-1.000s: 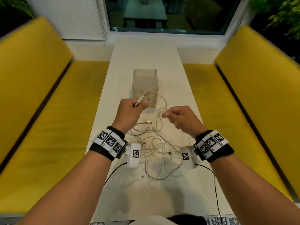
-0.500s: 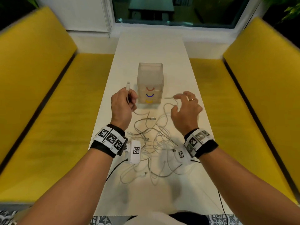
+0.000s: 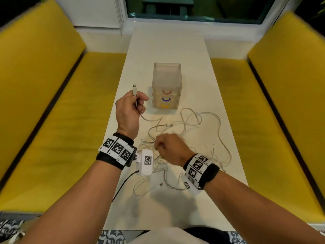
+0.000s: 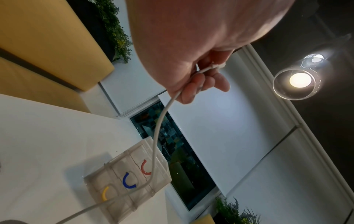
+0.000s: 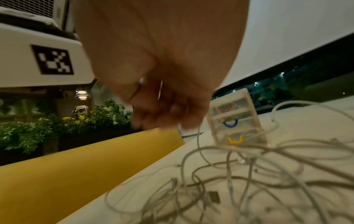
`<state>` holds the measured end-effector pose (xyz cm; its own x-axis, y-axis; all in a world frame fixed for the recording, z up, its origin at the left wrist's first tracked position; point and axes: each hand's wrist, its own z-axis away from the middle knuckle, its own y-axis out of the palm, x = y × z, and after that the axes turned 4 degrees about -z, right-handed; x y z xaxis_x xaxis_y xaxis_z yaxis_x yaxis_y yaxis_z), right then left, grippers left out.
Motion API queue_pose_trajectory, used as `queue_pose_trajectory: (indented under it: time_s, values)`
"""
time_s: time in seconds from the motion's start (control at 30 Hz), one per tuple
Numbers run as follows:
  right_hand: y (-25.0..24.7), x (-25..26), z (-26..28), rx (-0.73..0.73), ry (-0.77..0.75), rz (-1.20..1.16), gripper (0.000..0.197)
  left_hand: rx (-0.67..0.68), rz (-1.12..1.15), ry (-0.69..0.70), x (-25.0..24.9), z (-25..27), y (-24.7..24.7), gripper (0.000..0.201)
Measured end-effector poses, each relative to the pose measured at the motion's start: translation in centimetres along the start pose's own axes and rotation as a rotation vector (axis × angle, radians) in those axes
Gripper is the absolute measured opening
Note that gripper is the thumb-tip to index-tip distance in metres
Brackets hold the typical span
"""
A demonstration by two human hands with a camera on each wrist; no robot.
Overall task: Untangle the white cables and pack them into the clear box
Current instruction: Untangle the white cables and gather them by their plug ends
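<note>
Loosely tangled white cables [image 3: 191, 138], one end in left hand [image 3: 129, 110]

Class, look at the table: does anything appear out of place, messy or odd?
Yes: the white cables lie in a knotted heap on the table in front of the clear box, none packed. The left hand holds one cable end up; the right hand is over the heap.

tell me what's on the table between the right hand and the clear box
In the head view, loose loops of the white cables and one free connector end lie on the table between the right hand and the clear box.
</note>
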<state>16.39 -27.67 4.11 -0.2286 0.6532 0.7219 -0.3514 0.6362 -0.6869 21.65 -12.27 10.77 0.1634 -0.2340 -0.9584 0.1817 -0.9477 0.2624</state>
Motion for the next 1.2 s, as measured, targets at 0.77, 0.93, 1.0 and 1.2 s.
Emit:
queue_pose_trajectory:
  time_s: [0.77,0.93,1.0,1.2]
  values:
    - [-6.9,0.2,1.2,0.033,-0.006,-0.442,0.032,0.248,-0.237,-0.085,-0.2,1.0,0.0,0.026]
    - [-9.1,1.4,1.0,-0.050,-0.034,-0.585,0.032,0.571,-0.419,0.022,-0.6,2.3,1.4,0.030]
    - [-9.6,1.6,1.1,-0.086,-0.013,-0.647,0.031,0.616,-0.445,0.033,-0.7,2.3,1.4,0.040]
    - [-10.6,1.1,1.9,-0.122,0.068,-0.800,0.022,0.646,-0.601,0.040,-0.7,1.5,1.3,0.025]
